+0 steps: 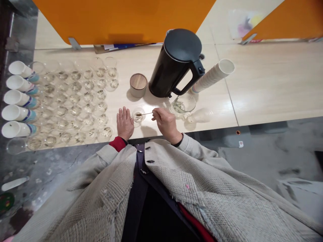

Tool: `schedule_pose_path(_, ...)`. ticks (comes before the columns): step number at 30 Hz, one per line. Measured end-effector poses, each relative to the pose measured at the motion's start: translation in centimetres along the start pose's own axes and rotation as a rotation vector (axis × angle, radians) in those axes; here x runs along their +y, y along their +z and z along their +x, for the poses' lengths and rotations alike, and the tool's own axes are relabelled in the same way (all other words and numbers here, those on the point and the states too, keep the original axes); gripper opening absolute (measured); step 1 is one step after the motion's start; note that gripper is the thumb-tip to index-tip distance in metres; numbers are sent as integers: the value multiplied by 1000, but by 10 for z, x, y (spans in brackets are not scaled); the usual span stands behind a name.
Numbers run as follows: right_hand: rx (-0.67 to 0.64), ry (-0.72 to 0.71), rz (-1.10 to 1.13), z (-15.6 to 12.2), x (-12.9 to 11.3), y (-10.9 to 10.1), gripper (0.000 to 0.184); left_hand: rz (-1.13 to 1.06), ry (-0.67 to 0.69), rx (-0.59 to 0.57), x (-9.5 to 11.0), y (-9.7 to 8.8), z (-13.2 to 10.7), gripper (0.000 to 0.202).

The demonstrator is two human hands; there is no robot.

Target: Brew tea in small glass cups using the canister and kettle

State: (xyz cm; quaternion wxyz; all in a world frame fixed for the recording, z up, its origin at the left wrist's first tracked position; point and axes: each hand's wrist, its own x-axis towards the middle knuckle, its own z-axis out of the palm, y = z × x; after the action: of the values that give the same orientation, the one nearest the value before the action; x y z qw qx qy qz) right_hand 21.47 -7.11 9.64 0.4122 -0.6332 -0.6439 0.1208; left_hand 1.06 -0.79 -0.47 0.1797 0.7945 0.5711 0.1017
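Observation:
My right hand [166, 122] pinches the handle of a thin metal spoon [146, 114]. The spoon's bowl end is over or inside a small clear plastic cup [138, 118] that has dark bits in it. Flat on the table, beside that cup, lies my left hand [124, 123] with fingers stretched out and nothing held. To the right of my right hand stands a ribbed glass bowl [185, 103] with dried leaf bits at its bottom. A stack of clear plastic cups [202, 116] lies on its side near the table's front edge.
Rows of clear cups [75, 99] with leaf bits fill the table's left side, bordered by several paper cups [15, 113]. Behind my hands stand a black kettle [174, 64], a wooden-lidded jar [138, 85] and a leaning paper-cup stack [214, 75]. An orange partition [126, 20] rises behind.

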Motion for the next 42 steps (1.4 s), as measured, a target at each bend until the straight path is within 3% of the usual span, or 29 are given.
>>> schedule_pose_path(7,267,161,-71,-7,-13,-72,36,-10,-4,9,-2,3,1,65)
schedule_pose_path(12,510,206,-295,-22,14,-106,35,-10,-1,20,-1,2,1,65)
schedule_pose_path(15,544,240,-361,-24,37,-106,36,-1,0,18,-1,0,1,65)
schedule_pose_path(20,429,345,-434,-18,67,-86,32,-12,8,22,-2,0,2,65)
schedule_pose_path(28,316,403,-528,-17,92,-67,37,-20,14,34,-3,1,2,65)
schedule_pose_path(35,299,379,-569,-35,85,-78,44,-32,-1,39,-3,3,2,65)
schedule_pose_path(39,330,356,-572,-47,63,-91,47,-21,-1,22,-2,1,2,66)
schedule_pose_path(42,247,289,-454,-53,42,-83,44,-9,-4,14,-1,0,2,66)
